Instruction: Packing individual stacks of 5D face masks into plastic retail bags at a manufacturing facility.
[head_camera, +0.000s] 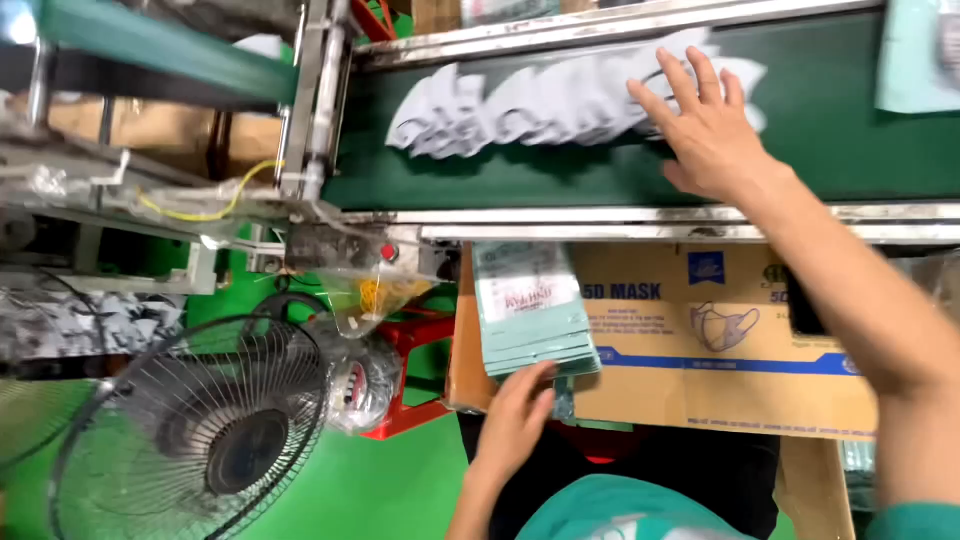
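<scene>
- The right hand (705, 125) lies flat, fingers spread and unclenched, on the near end of a fanned row of white face masks (540, 105) on the green conveyor belt (600, 170). It presses down on them and grasps none, which seems meant to keep the overlapped row from sliding apart.
- The row lies nearer the far edge of the belt than the near metal rail (640, 222). Its long axis runs along the belt's length, tilted slightly so that the left end sits a little closer to the near rail. The masks overlap like shingles, with their pointed ends toward the left.
- The left hand (515, 420) is below the belt's near edge, fingers curled around the lower end of a stack of flat pale green pouches (530, 310). It grips them from beneath; the thumb is probably behind the stack, though the view there is poor.
- The pouches stand on end against the front of a brown cardboard box (720, 345), long axis running up toward the rail, so that the box's face props them.
- A wire-caged fan (190, 430) stands on the green floor (380, 480) to the left, well apart from both hands.
</scene>
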